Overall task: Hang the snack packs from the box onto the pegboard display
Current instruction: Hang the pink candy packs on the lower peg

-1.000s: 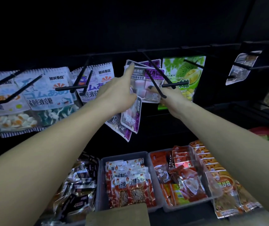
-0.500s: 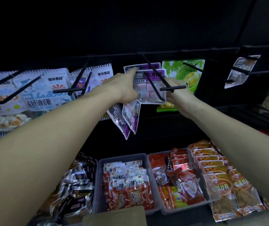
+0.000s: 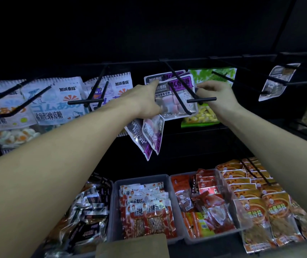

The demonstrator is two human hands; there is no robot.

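The right hand has moved from under the purple snack pack to pinching its right edge on the peg.

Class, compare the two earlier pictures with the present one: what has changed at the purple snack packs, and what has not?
The right hand rose from below the peg's crossbar to the purple pack's right edge. The left hand keeps its forefinger on that pack's top, with spare purple packs dangling beneath. The grey bins stayed put.

Glossy plastic-film purple snack packs hang on matt black pegs, seemingly metal, above smooth grey plastic bins of shiny foil-like packets.
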